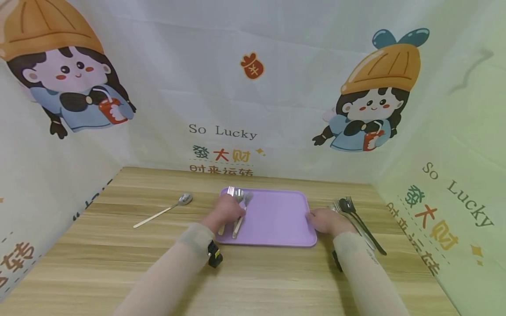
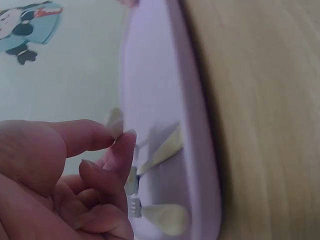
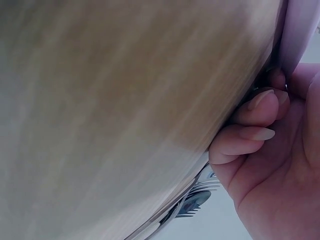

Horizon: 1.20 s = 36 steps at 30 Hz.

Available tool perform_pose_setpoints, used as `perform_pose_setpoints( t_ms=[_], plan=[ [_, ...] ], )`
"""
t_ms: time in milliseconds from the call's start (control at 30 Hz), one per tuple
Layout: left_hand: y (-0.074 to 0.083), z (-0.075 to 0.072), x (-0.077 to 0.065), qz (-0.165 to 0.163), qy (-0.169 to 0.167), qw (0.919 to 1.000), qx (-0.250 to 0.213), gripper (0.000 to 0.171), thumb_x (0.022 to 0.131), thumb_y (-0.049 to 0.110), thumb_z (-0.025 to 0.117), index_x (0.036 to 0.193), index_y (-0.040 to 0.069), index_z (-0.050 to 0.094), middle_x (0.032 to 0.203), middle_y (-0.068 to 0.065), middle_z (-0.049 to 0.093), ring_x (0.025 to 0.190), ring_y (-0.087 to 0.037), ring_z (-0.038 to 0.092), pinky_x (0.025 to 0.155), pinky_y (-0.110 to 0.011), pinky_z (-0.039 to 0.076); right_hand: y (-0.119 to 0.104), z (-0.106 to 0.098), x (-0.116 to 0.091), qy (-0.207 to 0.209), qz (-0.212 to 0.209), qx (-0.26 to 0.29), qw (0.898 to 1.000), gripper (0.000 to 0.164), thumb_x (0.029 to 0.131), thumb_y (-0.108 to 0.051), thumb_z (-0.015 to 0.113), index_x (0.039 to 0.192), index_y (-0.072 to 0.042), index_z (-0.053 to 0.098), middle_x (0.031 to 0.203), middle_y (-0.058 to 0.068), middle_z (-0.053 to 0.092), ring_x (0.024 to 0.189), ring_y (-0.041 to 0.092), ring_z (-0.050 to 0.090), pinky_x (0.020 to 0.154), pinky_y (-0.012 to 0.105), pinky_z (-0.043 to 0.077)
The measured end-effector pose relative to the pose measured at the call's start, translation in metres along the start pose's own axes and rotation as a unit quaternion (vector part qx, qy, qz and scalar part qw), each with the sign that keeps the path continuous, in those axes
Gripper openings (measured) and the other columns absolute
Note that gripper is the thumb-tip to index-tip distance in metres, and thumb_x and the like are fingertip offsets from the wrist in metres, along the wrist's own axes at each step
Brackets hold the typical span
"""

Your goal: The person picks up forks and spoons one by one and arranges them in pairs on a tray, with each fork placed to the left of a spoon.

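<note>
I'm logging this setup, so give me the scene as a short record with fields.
Surface: wooden table
Centre: purple tray, cutlery at its left end
Left hand: over that cutlery; grip unclear
Right hand: holding the tray's right edge
Left of tray: silver spoon
Right of tray: forks, dark spoon
Backdrop: printed cloth

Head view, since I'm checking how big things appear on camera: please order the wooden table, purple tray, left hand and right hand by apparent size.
Largest to smallest:
1. Wooden table
2. Purple tray
3. Left hand and right hand, unranked: they look about alike.
</note>
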<state>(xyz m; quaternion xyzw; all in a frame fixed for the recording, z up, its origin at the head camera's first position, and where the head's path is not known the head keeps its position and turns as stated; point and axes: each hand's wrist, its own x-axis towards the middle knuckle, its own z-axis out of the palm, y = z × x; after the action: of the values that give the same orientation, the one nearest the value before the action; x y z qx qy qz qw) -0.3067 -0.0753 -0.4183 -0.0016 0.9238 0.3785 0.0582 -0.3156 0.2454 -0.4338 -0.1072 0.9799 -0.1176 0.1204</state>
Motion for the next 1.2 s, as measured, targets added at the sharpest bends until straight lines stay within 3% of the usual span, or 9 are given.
perform_pose_setpoints(
  t_ms=[200,300,467,933,1200],
  plan=[
    [0.006,0.009,-0.004,0.002,0.013,0.9995,0.029,0.04,0.078,0.008,0.074,0.112,-0.01,0.064,0.108,-0.021,0.063,0.074,-0.024,0.058,0.063,-0.034,0.053,-0.001,0.0,-0.001,-0.002,0.001,0.001,1.0,0.048,0.107,-0.033,0.036,0.136,-0.001,0.055,0.134,0.021,0.054,0.123,0.039,0.045,0.103,0.054,0.034],
    [0.008,0.013,-0.004,0.005,0.017,0.9984,0.054,0.035,0.078,0.01,0.075,0.106,-0.009,0.064,0.103,-0.02,0.064,0.074,-0.025,0.058,0.066,-0.037,0.054,-0.001,0.0,-0.002,0.0,0.0,0.0,1.0,0.047,0.107,-0.033,0.036,0.135,-0.001,0.056,0.133,0.02,0.055,0.123,0.038,0.045,0.103,0.054,0.034],
    [0.01,0.017,-0.005,0.004,0.014,0.9982,0.059,0.022,0.078,0.011,0.076,0.088,-0.001,0.061,0.083,-0.011,0.06,0.07,-0.024,0.057,0.066,-0.038,0.053,-0.001,0.0,-0.002,0.0,-0.003,-0.002,1.0,0.048,0.107,-0.033,0.035,0.136,-0.001,0.055,0.134,0.02,0.054,0.124,0.039,0.045,0.103,0.054,0.034],
    [0.01,0.023,-0.005,0.016,0.035,0.9948,0.094,0.018,0.078,0.014,0.075,0.076,0.006,0.058,0.077,-0.007,0.058,0.063,-0.021,0.056,0.058,-0.035,0.05,0.001,0.003,-0.002,0.001,-0.001,0.0,1.0,0.05,0.107,-0.036,0.035,0.138,-0.001,0.053,0.136,0.021,0.052,0.125,0.039,0.043,0.105,0.054,0.033],
    [0.009,0.02,-0.003,0.021,0.033,0.9951,0.091,0.016,0.079,0.016,0.073,0.081,0.005,0.061,0.081,-0.008,0.06,0.066,-0.022,0.057,0.062,-0.037,0.051,0.001,0.002,-0.001,0.0,-0.001,0.001,1.0,0.049,0.107,-0.035,0.036,0.137,-0.001,0.054,0.135,0.021,0.052,0.125,0.039,0.043,0.104,0.054,0.034]
  ],
)
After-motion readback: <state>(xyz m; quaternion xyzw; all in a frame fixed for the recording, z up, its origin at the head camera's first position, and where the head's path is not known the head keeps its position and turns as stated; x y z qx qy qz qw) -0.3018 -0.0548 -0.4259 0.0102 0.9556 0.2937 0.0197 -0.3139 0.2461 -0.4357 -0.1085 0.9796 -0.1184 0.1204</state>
